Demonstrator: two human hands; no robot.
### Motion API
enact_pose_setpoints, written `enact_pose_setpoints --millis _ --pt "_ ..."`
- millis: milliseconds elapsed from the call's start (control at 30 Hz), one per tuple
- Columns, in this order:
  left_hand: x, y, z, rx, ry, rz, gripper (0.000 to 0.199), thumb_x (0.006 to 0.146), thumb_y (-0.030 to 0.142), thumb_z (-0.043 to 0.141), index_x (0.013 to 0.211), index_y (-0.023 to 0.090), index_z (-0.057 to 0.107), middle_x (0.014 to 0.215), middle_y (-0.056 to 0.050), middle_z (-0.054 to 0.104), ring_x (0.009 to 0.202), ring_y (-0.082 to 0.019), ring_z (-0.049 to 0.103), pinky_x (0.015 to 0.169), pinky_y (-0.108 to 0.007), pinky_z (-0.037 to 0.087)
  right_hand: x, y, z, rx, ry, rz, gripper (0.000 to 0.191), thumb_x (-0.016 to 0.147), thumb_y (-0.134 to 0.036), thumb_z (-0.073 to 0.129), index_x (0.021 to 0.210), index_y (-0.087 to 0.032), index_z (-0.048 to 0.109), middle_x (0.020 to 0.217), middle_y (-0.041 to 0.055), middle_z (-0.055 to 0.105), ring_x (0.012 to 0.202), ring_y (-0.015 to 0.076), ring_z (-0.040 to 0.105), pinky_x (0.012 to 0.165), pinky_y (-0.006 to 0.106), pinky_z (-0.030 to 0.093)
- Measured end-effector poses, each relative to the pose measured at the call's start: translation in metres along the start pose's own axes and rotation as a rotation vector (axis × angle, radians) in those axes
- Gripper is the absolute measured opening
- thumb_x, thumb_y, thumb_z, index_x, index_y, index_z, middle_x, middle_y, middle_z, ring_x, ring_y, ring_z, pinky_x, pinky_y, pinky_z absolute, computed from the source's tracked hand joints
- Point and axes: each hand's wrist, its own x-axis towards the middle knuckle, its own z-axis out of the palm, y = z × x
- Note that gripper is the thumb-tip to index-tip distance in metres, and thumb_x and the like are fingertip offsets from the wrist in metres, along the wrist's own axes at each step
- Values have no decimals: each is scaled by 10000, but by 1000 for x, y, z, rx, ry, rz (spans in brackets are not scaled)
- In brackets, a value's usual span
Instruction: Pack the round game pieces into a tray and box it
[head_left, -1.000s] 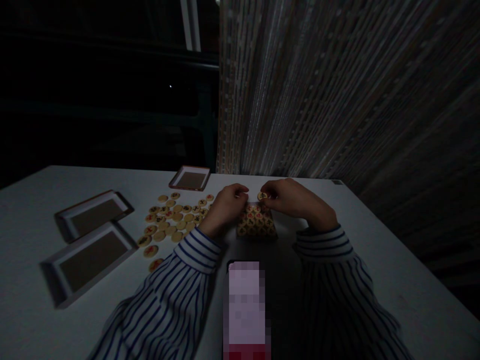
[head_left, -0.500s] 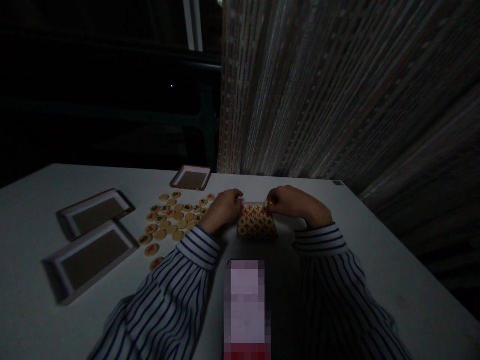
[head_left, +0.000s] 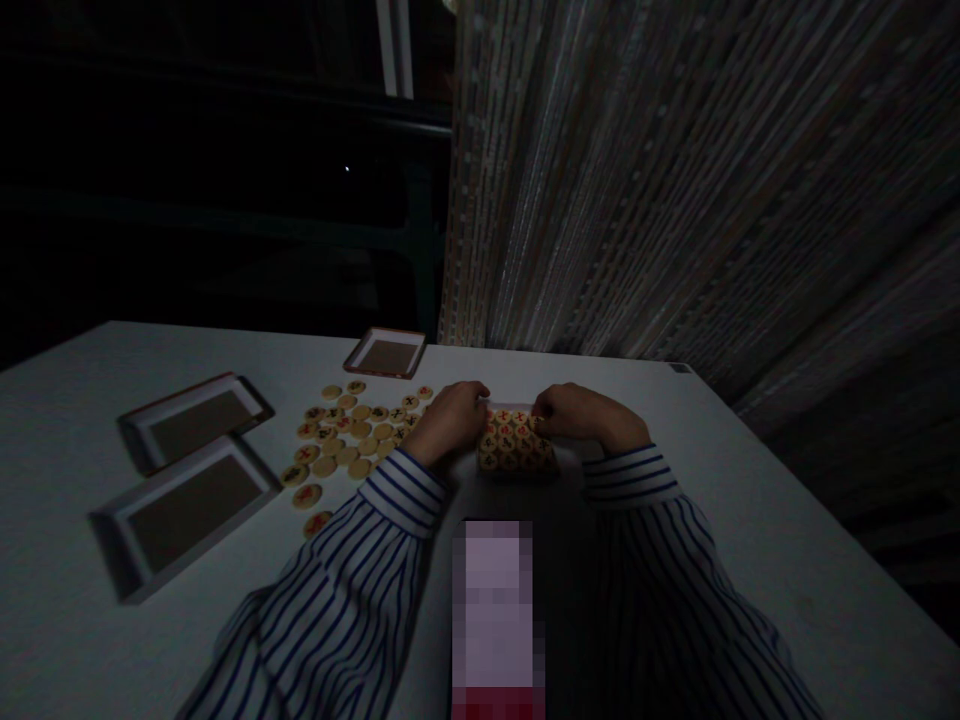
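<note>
A small box (head_left: 519, 474) holds rows of round wooden xiangqi pieces (head_left: 510, 443) with red and black characters. My left hand (head_left: 451, 420) curls its fingers against the box's left side and far left corner, steadying it. At the far right corner, my right hand (head_left: 581, 412) has its thumb and fingers closed on one xiangqi piece (head_left: 538, 425), which sits at the end of a row. To the left of my left hand, several loose xiangqi pieces (head_left: 346, 456) lie spread on the white table (head_left: 675, 560), some face up and some blank side up.
Two shallow rectangular box parts (head_left: 259, 478) rest at the left, one overlapping the other. A smaller open tray (head_left: 385, 354) lies near the table's far edge. A phone-like object with a blurred screen (head_left: 493, 610) is at the near middle. A strand curtain (head_left: 600, 180) hangs behind.
My right hand has lowered the xiangqi piece into the box's far right corner, where it now lies flatter. My left hand keeps its place at the box. The view shifts slightly.
</note>
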Motion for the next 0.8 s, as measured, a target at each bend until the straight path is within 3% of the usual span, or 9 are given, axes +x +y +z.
enact_pose_setpoints --millis 800 --pt "0 0 -2 7 -29 -2 329 809 207 426 1079 152 606 1103 -88 638 1029 -184 566 891 -267 413 2 2 1 32 -26 13 261 719 -258 556 938 -194 682 922 78 687 808 182 617 684 244 419"
